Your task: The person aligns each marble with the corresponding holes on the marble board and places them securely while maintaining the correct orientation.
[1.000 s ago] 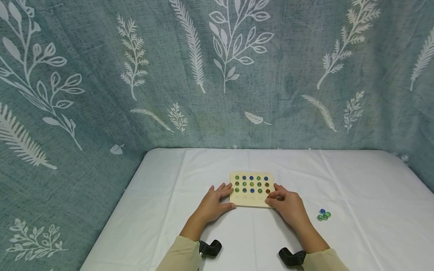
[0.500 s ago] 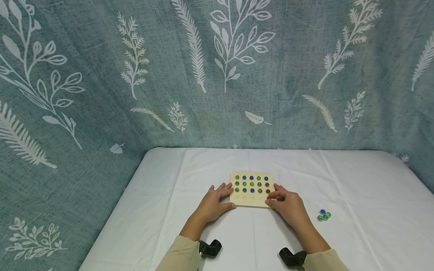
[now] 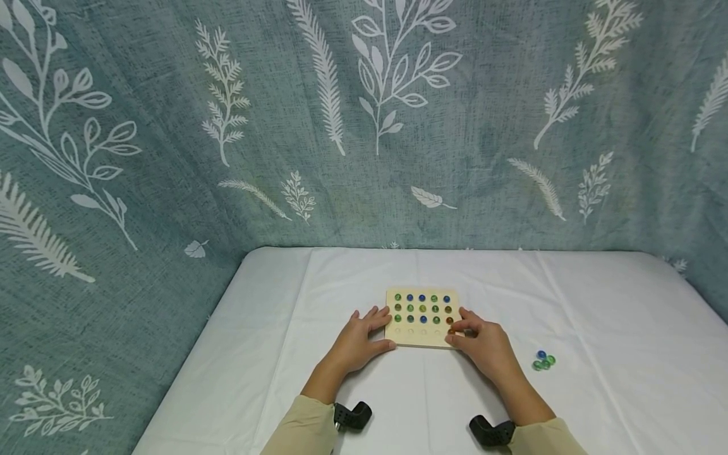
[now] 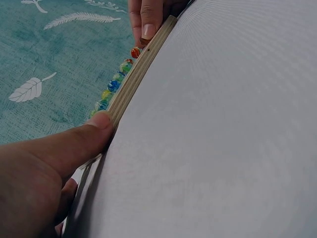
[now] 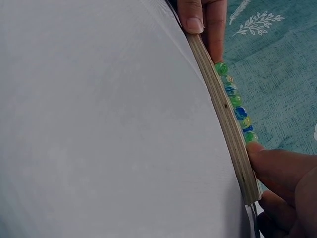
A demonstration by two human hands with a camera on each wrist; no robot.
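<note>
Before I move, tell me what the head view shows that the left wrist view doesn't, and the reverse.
Only the head view: loose blue and green marbles, four pale hollows in the nearest row of the board, and the sleeves.

Only the left wrist view: the layers in the board's side edge and a small dark spot there.

Both: the left hand touching the board, the right hand at its other end, seated marbles, white cloth and leafy backdrop.

Obstacles: left hand (image 3: 357, 344) and right hand (image 3: 488, 346) are blocking the board's (image 3: 421, 340) sides; loose marbles (image 3: 546, 364) are lying farther right. Passage: white cloth (image 3: 418, 272) is offering room beyond the board and between the forearms (image 3: 526, 401).
</note>
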